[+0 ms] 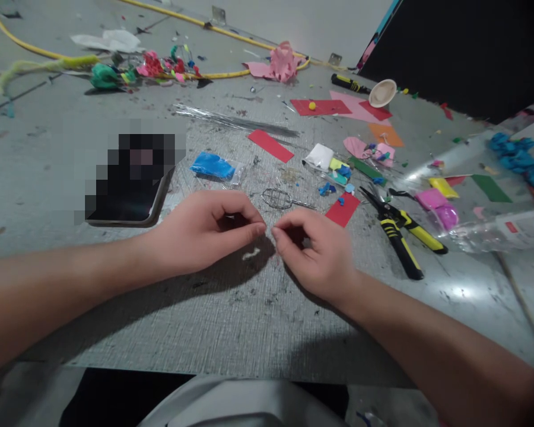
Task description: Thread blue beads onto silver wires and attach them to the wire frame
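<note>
My left hand (213, 228) is closed in a pinch, thumb against forefinger. Close beside it, my right hand (318, 252) pinches in the same way, and the two sets of fingertips nearly meet. Whatever they hold, if anything, is too small to make out. Just beyond the fingertips lies a wire piece (278, 198) bent into a racket-like oval with a twisted stem. A bag of blue clay (213, 166) rests past my left hand. Under my fingers on the table is a small pale scrap (251, 254).
A phone (124, 190) lies at left. Yellow-handled pliers (398, 228) and a clear plastic bottle (507, 230) lie at right. Behind are straight wires (235, 121), a red paper strip (270, 146), a white clay packet (319, 157) and pink crumpled paper (285, 62).
</note>
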Action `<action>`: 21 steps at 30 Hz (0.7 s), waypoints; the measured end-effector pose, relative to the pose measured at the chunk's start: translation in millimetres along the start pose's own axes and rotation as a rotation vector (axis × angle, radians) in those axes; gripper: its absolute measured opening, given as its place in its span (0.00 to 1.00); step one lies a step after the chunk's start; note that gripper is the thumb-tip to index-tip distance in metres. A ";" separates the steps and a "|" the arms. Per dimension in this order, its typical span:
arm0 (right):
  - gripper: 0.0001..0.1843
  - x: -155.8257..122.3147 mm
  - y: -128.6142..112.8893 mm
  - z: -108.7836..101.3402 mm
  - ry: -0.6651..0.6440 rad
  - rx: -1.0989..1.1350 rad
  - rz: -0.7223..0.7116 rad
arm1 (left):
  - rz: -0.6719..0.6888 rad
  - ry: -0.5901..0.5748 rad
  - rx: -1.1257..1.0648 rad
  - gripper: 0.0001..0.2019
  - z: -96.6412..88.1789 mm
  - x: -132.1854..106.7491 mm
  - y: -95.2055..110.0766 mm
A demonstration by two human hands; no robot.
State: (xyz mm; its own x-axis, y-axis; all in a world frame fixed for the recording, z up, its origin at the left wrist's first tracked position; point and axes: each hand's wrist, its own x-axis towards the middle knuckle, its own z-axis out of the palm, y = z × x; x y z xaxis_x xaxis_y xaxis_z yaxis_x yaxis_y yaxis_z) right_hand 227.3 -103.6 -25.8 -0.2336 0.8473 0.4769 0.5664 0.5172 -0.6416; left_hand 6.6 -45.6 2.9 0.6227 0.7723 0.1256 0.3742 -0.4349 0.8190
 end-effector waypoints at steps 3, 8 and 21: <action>0.04 -1.0 2.3 -0.5 0.049 0.090 0.137 | 0.083 0.041 0.267 0.11 -6.7 4.9 -8.4; 0.07 -2.7 5.6 -0.8 0.053 0.227 0.244 | 0.139 -0.008 0.437 0.14 -10.2 8.4 -22.6; 0.09 0.3 6.2 2.3 0.187 0.261 0.221 | 0.191 -0.035 0.519 0.12 -4.0 4.8 -21.2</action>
State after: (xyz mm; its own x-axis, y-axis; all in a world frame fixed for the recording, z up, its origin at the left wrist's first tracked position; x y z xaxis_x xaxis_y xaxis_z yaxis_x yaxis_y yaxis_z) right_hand 229.0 -99.8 -31.0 0.0331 0.9178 0.3958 0.3614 0.3582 -0.8608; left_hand -1.1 -30.8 -11.6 0.7315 0.6458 0.2188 0.5369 -0.7434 0.3990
